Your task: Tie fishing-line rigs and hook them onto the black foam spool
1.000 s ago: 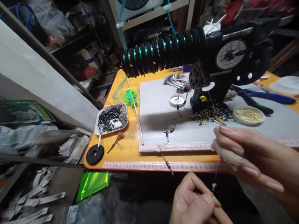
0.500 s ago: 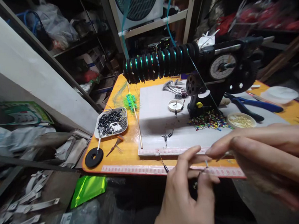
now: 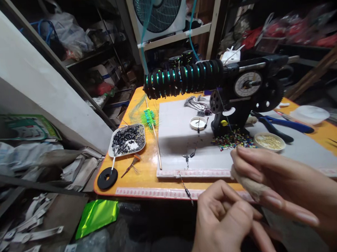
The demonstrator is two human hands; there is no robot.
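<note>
My left hand [image 3: 225, 219] is at the lower middle, just off the table's front edge, with thumb and forefinger pressed together. Whatever lies in that pinch is hidden. Close by on the right, my right hand [image 3: 281, 184] is raised with fingers bent and pressed together, one wrapped in beige tape [image 3: 252, 187]. I cannot make out anything in its fingertips. To the left of my left hand, a thin line with a small black barrel-shaped piece [image 3: 188, 193] lies across the printed measuring strip [image 3: 155, 192] and hangs over the edge.
A black winding machine [image 3: 183, 80] with a ringed roller stands behind the board [image 3: 172, 141]. Around it are coloured beads [image 3: 234, 139], a dish of gold bits [image 3: 269, 141], blue-handled pliers [image 3: 289, 123], a tray of black pieces [image 3: 128, 139] and a black disc [image 3: 107, 178].
My right hand has turned, showing its taped finger. My left hand has moved slightly right and down and closed more; the small pieces seen between the hands are now hidden. The view has shifted slightly.
</note>
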